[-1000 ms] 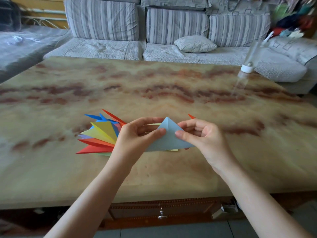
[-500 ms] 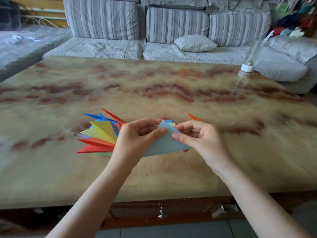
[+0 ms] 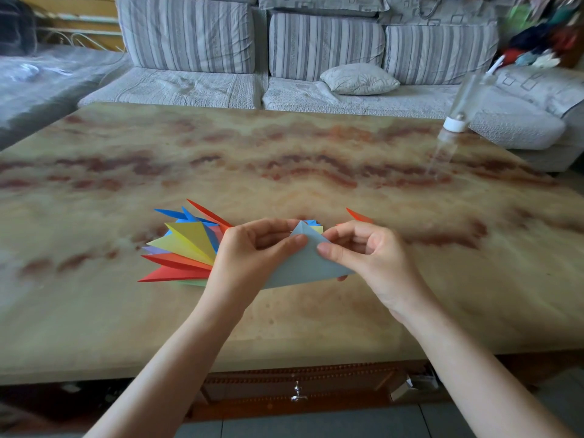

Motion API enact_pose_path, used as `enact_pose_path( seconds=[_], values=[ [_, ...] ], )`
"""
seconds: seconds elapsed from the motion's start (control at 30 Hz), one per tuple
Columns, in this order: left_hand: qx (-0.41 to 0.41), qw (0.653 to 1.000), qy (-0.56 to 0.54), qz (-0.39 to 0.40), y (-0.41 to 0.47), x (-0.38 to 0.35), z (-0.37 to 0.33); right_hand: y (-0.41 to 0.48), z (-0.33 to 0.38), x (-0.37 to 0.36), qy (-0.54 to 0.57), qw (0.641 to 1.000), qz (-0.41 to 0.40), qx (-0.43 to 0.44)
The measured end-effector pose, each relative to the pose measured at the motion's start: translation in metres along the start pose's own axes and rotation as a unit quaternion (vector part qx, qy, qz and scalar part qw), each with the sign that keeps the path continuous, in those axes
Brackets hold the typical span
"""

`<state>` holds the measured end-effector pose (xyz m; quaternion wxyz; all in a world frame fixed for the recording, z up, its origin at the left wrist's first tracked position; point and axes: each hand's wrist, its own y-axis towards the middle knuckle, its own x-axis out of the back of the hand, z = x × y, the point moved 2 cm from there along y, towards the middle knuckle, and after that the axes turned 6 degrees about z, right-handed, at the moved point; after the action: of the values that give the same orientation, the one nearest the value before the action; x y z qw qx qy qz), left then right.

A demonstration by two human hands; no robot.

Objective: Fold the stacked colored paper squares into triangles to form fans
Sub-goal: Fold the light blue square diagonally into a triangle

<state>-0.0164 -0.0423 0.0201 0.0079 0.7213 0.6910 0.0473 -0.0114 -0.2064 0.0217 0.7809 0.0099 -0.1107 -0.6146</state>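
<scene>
Lowered since a second ago: grey-blue paper triangle [image 3: 303, 263], both hands drawn closer round its peak. Drawer knob [image 3: 298, 394], 6 o'clock, under the table [image 3: 284, 327] edge. Left hand [image 3: 249, 257], pinching the triangle's left slope. Right hand [image 3: 369, 257], pinching the right slope. Triangle held just above the table, centre. Folded coloured triangles [image 3: 186, 245], fanned on the table at 9 o'clock of the hands. Clear bottle [image 3: 458, 115] with white cap, 2 o'clock, far edge. Striped sofa [image 3: 189, 36] with cushion [image 3: 358, 79], 12 o'clock.

Marble table [image 3: 284, 153]: paper fan [image 3: 186, 245], bottle [image 3: 455, 124].
</scene>
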Motion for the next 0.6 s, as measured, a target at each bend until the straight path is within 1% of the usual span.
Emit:
enact_pose_path(
  seconds=[0.17,0.3,0.37,0.43,0.47,0.53,0.6],
  values=[
    [0.003,0.999,0.038,0.001,0.000,0.000,0.002,0.000,-0.002,0.001,-0.012,1.000,0.002,-0.002],
    [-0.013,0.998,0.059,-0.003,0.000,0.000,0.004,0.000,-0.002,0.001,-0.014,1.000,-0.008,-0.008],
    [-0.017,0.999,0.029,-0.024,-0.001,0.000,0.004,0.001,-0.001,0.001,0.007,0.999,-0.034,-0.018],
    [-0.017,0.998,-0.025,-0.057,-0.002,0.000,0.003,0.000,0.000,0.001,0.055,0.996,-0.051,-0.040],
    [-0.016,0.996,-0.049,-0.075,-0.002,0.001,0.002,-0.001,0.001,0.000,0.078,0.995,-0.046,-0.051],
    [-0.008,0.991,-0.097,-0.094,-0.004,0.001,0.003,-0.004,0.001,-0.006,0.090,0.993,-0.011,-0.072],
    [0.009,0.987,-0.137,-0.083,-0.006,-0.002,0.004,-0.006,-0.002,-0.016,0.088,0.992,0.022,-0.082]
  ],
)
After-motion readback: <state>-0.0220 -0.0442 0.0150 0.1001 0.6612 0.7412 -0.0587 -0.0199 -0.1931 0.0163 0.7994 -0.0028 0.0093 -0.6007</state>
